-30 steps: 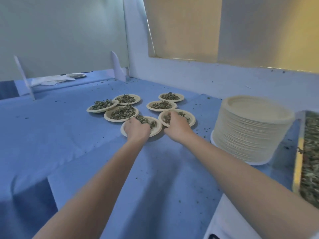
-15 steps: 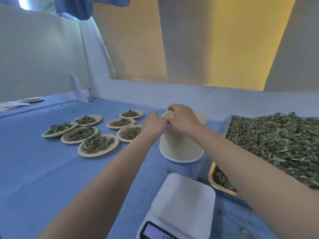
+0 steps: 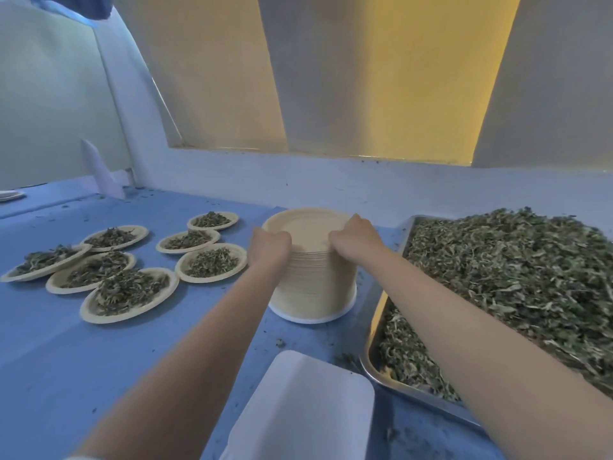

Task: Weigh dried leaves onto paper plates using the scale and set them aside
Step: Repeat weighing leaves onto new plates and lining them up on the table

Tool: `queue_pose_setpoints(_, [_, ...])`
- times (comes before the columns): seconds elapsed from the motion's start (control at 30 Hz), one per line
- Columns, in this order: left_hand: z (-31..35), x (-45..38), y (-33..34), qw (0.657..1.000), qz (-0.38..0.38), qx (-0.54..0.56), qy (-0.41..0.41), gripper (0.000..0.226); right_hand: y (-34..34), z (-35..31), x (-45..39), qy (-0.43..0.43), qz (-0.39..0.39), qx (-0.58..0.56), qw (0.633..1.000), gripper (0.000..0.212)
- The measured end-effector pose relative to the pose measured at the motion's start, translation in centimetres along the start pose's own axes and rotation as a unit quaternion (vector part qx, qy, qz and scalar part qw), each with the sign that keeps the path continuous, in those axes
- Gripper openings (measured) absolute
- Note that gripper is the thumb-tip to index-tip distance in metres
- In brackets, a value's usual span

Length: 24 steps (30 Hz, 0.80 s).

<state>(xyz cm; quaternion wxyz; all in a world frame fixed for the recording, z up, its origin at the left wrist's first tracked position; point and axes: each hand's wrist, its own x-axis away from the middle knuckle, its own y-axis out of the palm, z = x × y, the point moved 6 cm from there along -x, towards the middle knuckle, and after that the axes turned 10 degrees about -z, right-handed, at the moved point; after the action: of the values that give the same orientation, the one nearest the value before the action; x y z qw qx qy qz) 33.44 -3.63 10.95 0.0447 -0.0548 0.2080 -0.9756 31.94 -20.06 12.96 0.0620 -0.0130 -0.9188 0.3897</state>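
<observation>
A tall stack of empty paper plates (image 3: 310, 283) stands on the blue table (image 3: 49, 360). My left hand (image 3: 269, 248) grips the stack's left upper edge. My right hand (image 3: 356, 237) pinches the top plates at the right rim. A metal tray (image 3: 374, 360) heaped with dried leaves (image 3: 517, 280) lies to the right. The white scale (image 3: 305, 406) sits near me with nothing on its platform. Several filled plates (image 3: 129, 293) rest at the left.
A white wall ledge (image 3: 298, 180) runs behind the table. A white upright divider (image 3: 101, 175) stands at the back left, with another plate (image 3: 10, 195) at the far left edge. Leaf crumbs are scattered over the cloth.
Both hands left the filled plates at the left and moved right to the stack of empty plates, where they now grip its top. The view swung right, showing the scale and leaf tray.
</observation>
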Motion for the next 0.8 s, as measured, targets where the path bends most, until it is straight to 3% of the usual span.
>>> queue_pose_setpoints(0.03, [0.1,-0.2,0.1,1.000,0.004,-0.003,-0.001,0.059,0.2,0.3,-0.3,0.008,-0.005,-0.029,1.000,0.053])
queue_pose_setpoints(0.1, [0.4,-0.2,0.0,0.999,0.022,-0.022,0.000,0.055,0.6,0.6,-0.7,0.014,0.008,-0.063,0.998,0.068])
queue_pose_setpoints(0.4, [3.4,0.6,-0.8,0.987,0.073,-0.141,0.019,0.050,-1.5,-0.7,0.3,-0.003,0.070,-0.053,0.996,0.064])
queue_pose_setpoints(0.8, [2.4,8.3,-3.2,0.998,0.045,-0.010,0.043,0.044,-2.0,-1.6,8.3,-0.054,0.118,-0.142,0.981,0.064])
